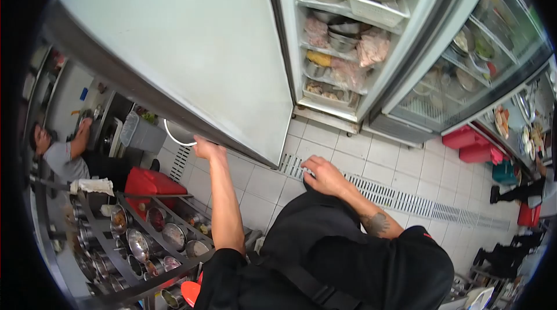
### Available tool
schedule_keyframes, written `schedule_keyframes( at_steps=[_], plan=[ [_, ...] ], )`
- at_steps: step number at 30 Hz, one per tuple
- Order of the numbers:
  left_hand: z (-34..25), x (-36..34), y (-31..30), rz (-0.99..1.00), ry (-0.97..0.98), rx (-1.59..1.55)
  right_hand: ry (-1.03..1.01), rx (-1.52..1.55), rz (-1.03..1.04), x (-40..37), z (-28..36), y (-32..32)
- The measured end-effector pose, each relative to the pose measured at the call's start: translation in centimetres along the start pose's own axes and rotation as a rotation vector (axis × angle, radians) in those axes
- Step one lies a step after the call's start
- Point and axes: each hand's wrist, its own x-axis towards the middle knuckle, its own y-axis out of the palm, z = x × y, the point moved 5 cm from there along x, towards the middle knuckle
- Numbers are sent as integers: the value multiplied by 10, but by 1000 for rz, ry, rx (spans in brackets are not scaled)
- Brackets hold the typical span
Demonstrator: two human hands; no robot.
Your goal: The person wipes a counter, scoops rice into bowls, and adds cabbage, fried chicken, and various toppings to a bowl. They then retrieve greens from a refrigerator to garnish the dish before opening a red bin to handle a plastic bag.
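My left hand [209,149] is closed at the rim of a round white-edged container [178,133], beside the edge of a large open door [191,37]. The door hides part of the container and its contents. Low in front of my body, my right hand [325,176] has loosely curled fingers, partly apart, and nothing visible in them. Beyond the door stands an open upright fridge [324,114], whose shelves hold metal bowls [343,37], a white basket [377,9] and bagged food [372,49].
A glass-door fridge [429,95] and red bins [473,144] stand at right. At left are a rack of metal bowls [139,243], a red container [152,185] and a person [67,156]. Other people show at right [516,194]. A drain grate [394,197] crosses the tiled floor.
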Motion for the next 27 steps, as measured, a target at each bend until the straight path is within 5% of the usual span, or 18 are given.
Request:
schedule_keyframes(
  at_steps=[12, 27],
  plan=[
    [11, -7, -10, -104, 53, -47, -123, -7, -10, 31, 15, -12],
    [11, -12, -8, -96, 55, -75, -39, -45, 180, 17, 6, 19]
  ],
)
